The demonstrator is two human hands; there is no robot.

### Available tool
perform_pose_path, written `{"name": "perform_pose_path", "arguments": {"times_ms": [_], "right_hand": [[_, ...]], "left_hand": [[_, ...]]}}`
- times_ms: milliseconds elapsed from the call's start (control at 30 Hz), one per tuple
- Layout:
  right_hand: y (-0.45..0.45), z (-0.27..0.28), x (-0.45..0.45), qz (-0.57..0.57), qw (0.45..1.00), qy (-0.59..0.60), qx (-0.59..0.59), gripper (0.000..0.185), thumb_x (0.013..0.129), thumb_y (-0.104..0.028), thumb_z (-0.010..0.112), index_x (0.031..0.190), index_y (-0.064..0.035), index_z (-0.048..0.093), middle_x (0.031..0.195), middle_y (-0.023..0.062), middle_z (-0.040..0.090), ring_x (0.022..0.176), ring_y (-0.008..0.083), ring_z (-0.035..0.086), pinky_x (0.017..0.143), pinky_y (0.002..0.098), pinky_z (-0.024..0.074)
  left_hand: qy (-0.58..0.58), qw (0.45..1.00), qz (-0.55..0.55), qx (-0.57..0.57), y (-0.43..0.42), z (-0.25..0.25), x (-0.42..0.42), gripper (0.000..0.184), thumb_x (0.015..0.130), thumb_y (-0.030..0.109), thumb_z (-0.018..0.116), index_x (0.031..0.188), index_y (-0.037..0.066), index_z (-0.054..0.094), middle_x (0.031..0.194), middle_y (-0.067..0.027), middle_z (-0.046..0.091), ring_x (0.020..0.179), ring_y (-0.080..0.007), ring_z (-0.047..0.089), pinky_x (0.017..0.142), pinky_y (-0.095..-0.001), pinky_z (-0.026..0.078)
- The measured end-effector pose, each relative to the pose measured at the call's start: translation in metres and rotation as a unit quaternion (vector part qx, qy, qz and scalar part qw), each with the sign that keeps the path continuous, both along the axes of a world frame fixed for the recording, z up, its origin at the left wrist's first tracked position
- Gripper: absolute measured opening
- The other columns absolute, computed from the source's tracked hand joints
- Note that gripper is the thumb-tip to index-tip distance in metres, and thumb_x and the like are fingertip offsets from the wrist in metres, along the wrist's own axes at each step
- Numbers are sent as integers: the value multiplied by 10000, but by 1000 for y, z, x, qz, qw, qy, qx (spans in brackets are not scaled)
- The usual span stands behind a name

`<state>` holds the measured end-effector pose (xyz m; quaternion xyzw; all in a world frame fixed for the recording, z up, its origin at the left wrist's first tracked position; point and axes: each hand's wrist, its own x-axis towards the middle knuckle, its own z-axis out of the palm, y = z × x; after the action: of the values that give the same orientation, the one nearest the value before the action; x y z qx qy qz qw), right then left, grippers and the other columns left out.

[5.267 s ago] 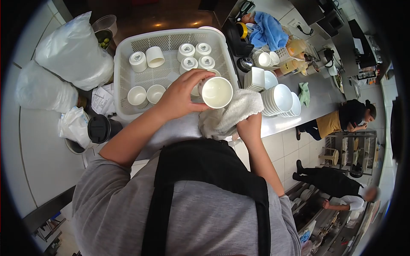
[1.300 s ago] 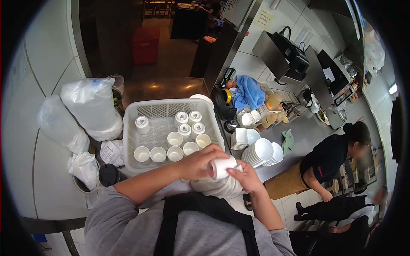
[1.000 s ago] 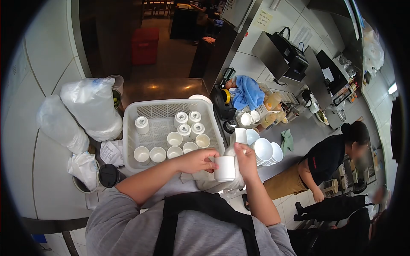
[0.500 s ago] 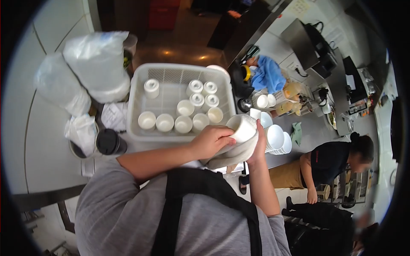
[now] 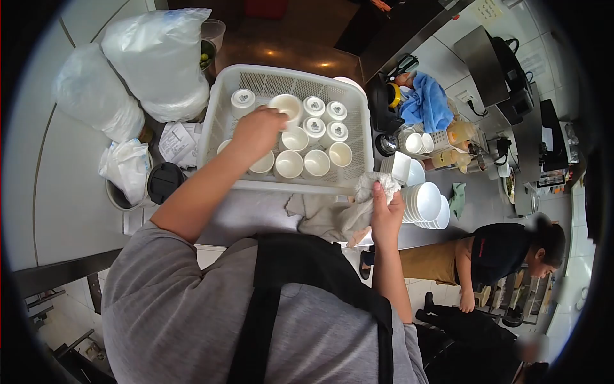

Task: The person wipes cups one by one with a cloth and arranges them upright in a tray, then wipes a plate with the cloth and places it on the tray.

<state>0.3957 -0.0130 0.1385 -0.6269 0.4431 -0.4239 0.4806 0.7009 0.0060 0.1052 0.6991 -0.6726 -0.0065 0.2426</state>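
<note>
In the head view, my left hand [image 5: 259, 131] reaches into a white plastic basket [image 5: 291, 185], its fingers closed on a white cup [image 5: 286, 107]. Just to the right of that cup, several white cups [image 5: 314, 106] stand upside down with dark marks on their bases, and one more inverted cup [image 5: 243, 99] is at the left. Nearer me are several upright cups [image 5: 316, 163], some partly hidden by my left forearm. Outside the basket's near right corner, my right hand [image 5: 387, 214] grips a bunched beige cloth [image 5: 339, 217], which hangs over the metal counter.
Stacked white bowls [image 5: 425, 201] stand beside my right hand. Left of the basket are filled plastic bags [image 5: 157, 64] and a black-lidded cup [image 5: 167, 182]. A blue cloth [image 5: 425, 102] lies at the back right. A co-worker [image 5: 505, 256] stands at the right.
My left hand has carried the cup from the cloth over to the basket. My right hand keeps the cloth, now without the cup in it. The view has shifted slightly.
</note>
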Motion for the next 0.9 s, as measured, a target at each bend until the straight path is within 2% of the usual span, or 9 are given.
{"name": "perform_pose_path", "arguments": {"times_ms": [167,267,433,533,600,633,767,867,900], "right_hand": [[7,-10,-9,5,998,-9,67,180,939,-179,586,984,-6,610,869,21,632,777,70,540,692,231,449],[15,-11,-22,25,997,71,33,203,944,-188,579,1015,0,603,891,29,635,800,77,546,716,237,454],[21,-29,-48,71,992,94,53,223,961,-194,541,1038,8,596,929,16,630,836,111,552,760,276,459],[30,-23,-50,98,976,193,26,310,966,-258,517,912,42,575,756,91,604,701,171,548,663,330,453],[38,-7,-40,114,944,310,15,393,955,-287,512,759,53,507,627,192,515,583,265,504,580,382,412],[41,-5,-36,113,944,310,13,393,955,-287,512,759,53,507,627,192,515,583,265,504,580,382,412],[45,-8,-33,108,941,321,5,326,941,-221,514,752,44,505,634,182,502,589,301,484,582,390,401],[42,-20,-42,92,969,227,-13,310,961,-214,496,769,27,526,680,123,545,638,223,503,616,345,408],[42,-18,-41,64,982,166,57,300,972,-212,484,787,17,544,738,91,571,679,175,507,639,310,409]], "left_hand": [[-4,987,62,151,-3,-36,17,129,854,156,573,892,75,665,909,-129,663,906,-294,623,749,-426,499],[-9,973,46,225,-5,-41,16,142,855,170,574,871,64,667,911,-150,664,888,-310,629,752,-435,498],[-14,950,-15,313,-11,0,22,205,861,184,574,1032,101,651,1010,-111,655,957,-291,618,812,-417,492],[-61,985,103,122,-31,-15,54,461,828,206,642,1278,182,544,1280,-85,506,1053,-340,572,899,-412,482],[-76,968,163,174,-44,-24,64,499,805,194,665,1284,175,525,1290,-109,476,1049,-359,573,900,-423,483],[-91,944,223,224,-49,-31,68,539,782,182,689,1290,169,507,1300,-134,446,1045,-377,574,900,-434,485],[-10,959,200,202,-56,-45,83,467,806,155,631,1256,146,503,1261,-196,435,1023,-408,594,870,-449,499],[2,967,212,141,-45,-20,78,468,786,129,651,1225,128,490,1251,-219,436,995,-405,606,847,-454,507],[39,977,204,47,-34,5,64,531,756,118,690,1239,135,470,1236,-211,443,1011,-392,595,858,-448,499]]}}
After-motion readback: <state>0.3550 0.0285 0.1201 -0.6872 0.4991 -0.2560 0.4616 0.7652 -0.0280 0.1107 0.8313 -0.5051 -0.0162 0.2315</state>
